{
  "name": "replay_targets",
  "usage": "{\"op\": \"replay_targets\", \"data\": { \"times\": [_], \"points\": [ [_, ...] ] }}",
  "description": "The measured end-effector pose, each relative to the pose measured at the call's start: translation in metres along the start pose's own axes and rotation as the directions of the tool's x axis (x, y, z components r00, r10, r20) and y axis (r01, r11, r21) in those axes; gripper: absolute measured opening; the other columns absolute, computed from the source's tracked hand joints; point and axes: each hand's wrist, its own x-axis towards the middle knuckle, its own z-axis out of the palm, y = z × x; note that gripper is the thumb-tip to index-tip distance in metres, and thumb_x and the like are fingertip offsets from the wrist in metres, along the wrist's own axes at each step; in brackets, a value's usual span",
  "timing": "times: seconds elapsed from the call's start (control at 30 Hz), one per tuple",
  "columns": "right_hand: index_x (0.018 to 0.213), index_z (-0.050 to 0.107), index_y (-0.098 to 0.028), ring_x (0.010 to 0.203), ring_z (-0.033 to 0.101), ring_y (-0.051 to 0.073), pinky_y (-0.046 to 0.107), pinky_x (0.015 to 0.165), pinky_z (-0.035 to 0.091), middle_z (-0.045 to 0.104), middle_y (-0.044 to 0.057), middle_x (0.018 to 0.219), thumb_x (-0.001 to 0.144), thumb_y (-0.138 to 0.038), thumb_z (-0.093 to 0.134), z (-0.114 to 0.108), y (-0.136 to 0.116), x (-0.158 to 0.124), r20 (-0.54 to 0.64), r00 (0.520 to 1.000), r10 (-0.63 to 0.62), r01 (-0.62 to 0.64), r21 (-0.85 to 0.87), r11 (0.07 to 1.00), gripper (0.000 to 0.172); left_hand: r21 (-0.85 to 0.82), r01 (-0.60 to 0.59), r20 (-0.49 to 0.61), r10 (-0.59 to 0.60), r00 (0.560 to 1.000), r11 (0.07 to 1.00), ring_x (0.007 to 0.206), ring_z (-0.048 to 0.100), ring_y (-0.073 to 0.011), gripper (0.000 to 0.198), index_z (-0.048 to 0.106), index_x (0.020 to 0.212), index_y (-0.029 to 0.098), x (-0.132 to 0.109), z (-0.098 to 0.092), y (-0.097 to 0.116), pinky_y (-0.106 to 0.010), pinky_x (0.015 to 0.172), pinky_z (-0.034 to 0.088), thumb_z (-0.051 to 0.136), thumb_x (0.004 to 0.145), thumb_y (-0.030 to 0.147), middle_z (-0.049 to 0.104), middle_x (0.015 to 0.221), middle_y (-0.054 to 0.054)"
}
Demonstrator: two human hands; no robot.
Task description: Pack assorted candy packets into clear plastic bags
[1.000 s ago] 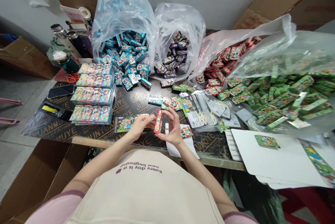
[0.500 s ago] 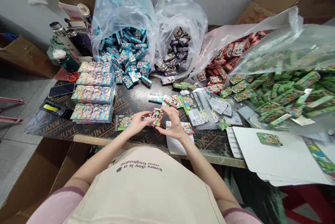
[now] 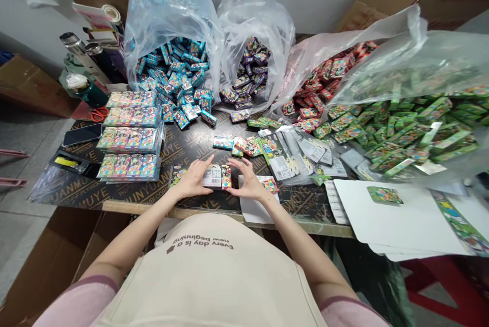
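A card with a white label lies flat on the dark table near its front edge. At its right end sits a small red box. My left hand rests over the card's left part, thumb and fingers spread around it. My right hand is at the red box's right side, thumb and fingers apart, fingertips at its edge. A green-and-black printed piece shows left of my left hand. Behind the hands lie a blue box and red boxes.
Stacked filled packs stand at the left beside a phone. Bags of blue, purple, red and green boxes line the back. Flat sleeves and white sheets lie right.
The red box has come down from between my hands onto the table at the card's right end. My left hand has moved left and opened over the card. The camera view has shifted slightly.
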Motion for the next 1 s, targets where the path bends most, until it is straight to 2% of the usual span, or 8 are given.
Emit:
{"op": "replay_targets", "data": {
  "times": [0.1, 0.17, 0.3, 0.4, 0.53, 0.67, 0.9, 1.0],
  "points": [
    [0.14, 0.033, -0.027, 0.124, 0.051, 0.028, 0.05, 0.109, 0.023, 0.055, 0.01, 0.133, 0.07, -0.042, 0.072, 0.002, 0.008, 0.007, 0.065, 0.997, 0.038, -0.048, 0.166, 0.985, 0.082, 0.01, 0.024, 0.037, -0.024, 0.999, 1.0, 0.113, 0.048, -0.0302, 0.118, -0.002, 0.15, 0.023, -0.001, 0.0, 0.003, -0.045, 0.099, 0.038, 0.077, 0.063, 0.037, 0.05, 0.126, -0.012],
    [0.139, 0.036, -0.026, 0.115, 0.058, 0.026, 0.045, 0.101, 0.036, 0.063, 0.009, 0.122, 0.079, -0.043, 0.063, 0.004, 0.02, 0.012, -0.002, 0.983, 0.185, -0.179, 0.244, 0.953, 0.067, 0.094, 0.082, 0.067, -0.088, 0.994, 0.992, 0.111, 0.048, -0.0308, 0.114, 0.002, 0.15, 0.025, 0.0, 0.001, 0.005, -0.044, 0.095, 0.04, 0.077, 0.065, 0.038, 0.049, 0.126, -0.013],
    [0.112, 0.059, -0.019, 0.097, 0.061, 0.027, 0.041, 0.087, 0.044, 0.068, 0.011, 0.101, 0.087, -0.033, 0.048, -0.001, 0.05, 0.028, -0.148, 0.923, 0.356, -0.362, -0.017, 0.932, 0.031, 0.339, 0.075, 0.17, -0.139, 0.976, 0.938, 0.11, 0.047, -0.0333, 0.102, 0.012, 0.149, 0.036, 0.005, 0.001, 0.011, -0.045, 0.089, 0.041, 0.076, 0.069, 0.034, 0.045, 0.128, -0.014],
    [0.116, 0.058, -0.015, 0.113, 0.048, 0.032, 0.046, 0.094, 0.037, 0.059, 0.016, 0.122, 0.078, -0.028, 0.057, -0.015, 0.064, 0.045, -0.084, 0.958, 0.274, -0.286, -0.372, 0.883, 0.041, 0.448, -0.002, 0.241, -0.118, 0.963, 0.894, 0.112, 0.045, -0.0362, 0.093, 0.019, 0.146, 0.043, 0.011, 0.001, 0.019, -0.048, 0.087, 0.041, 0.074, 0.072, 0.033, 0.04, 0.133, -0.015],
    [0.134, 0.044, -0.018, 0.126, 0.034, 0.036, 0.048, 0.095, 0.031, 0.041, 0.016, 0.141, 0.069, -0.028, 0.062, -0.037, 0.073, 0.077, 0.096, 0.957, 0.273, -0.163, -0.603, 0.781, 0.068, 0.55, -0.025, 0.314, -0.179, 0.932, 0.835, 0.109, 0.046, -0.0377, 0.081, 0.035, 0.14, 0.037, 0.021, 0.001, 0.03, -0.049, 0.081, 0.044, 0.076, 0.07, 0.035, 0.041, 0.131, -0.018],
    [0.139, 0.036, -0.021, 0.133, 0.024, 0.035, 0.053, 0.101, 0.021, 0.039, 0.014, 0.144, 0.062, -0.018, 0.061, -0.05, 0.083, 0.114, 0.239, 0.932, 0.271, -0.038, -0.68, 0.732, 0.081, 0.57, -0.031, 0.338, -0.2, 0.92, 0.821, 0.104, 0.048, -0.0339, 0.071, 0.046, 0.13, 0.029, 0.027, 0.001, 0.033, -0.045, 0.078, 0.047, 0.079, 0.067, 0.035, 0.046, 0.123, -0.017],
    [0.137, 0.04, -0.02, 0.125, 0.035, 0.038, 0.055, 0.101, 0.017, 0.042, 0.021, 0.136, 0.057, -0.02, 0.068, -0.045, 0.09, 0.156, 0.369, 0.88, 0.299, 0.103, -0.763, 0.638, 0.085, 0.561, -0.057, 0.34, -0.167, 0.925, 0.826, 0.105, 0.048, -0.0317, 0.055, 0.052, 0.118, 0.025, 0.025, -0.002, 0.033, -0.04, 0.076, 0.047, 0.076, 0.069, 0.036, 0.046, 0.122, -0.015],
    [0.135, 0.044, -0.018, 0.124, 0.035, 0.041, 0.053, 0.1, 0.021, 0.042, 0.022, 0.134, 0.052, -0.022, 0.073, -0.048, 0.087, 0.158, 0.385, 0.884, 0.265, 0.092, -0.7, 0.708, 0.088, 0.532, -0.048, 0.324, -0.151, 0.934, 0.845, 0.107, 0.047, -0.0317, 0.058, 0.051, 0.12, 0.025, 0.024, -0.002, 0.029, -0.042, 0.081, 0.045, 0.076, 0.068, 0.035, 0.047, 0.122, -0.015]
  ]
}}
